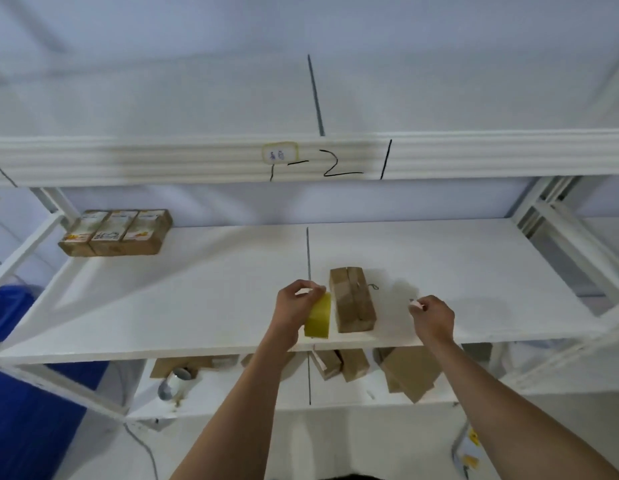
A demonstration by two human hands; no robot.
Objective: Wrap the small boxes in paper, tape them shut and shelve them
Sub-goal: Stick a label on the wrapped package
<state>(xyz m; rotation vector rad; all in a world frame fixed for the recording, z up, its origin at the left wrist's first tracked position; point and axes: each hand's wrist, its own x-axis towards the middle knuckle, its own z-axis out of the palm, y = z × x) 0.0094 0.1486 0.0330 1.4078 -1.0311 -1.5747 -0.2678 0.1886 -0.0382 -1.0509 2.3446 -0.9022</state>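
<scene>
A small box wrapped in brown paper [352,299] lies on the middle white shelf [204,292], near its front edge. Just left of it my left hand [294,306] grips a yellowish roll of tape [318,318] standing on edge. To the right of the box my right hand [433,315] pinches something small and pale, apparently the free end of the tape; the strip itself is hard to see. Three wrapped boxes with printed labels [117,232] sit side by side at the shelf's back left.
The lower shelf [336,407] holds several brown boxes [405,372], paper and a grey tape roll [173,384]. A white beam marked "1-2" [322,161] crosses above. Shelf uprights stand at left and right [557,230]. Something blue [27,393] stands at the left.
</scene>
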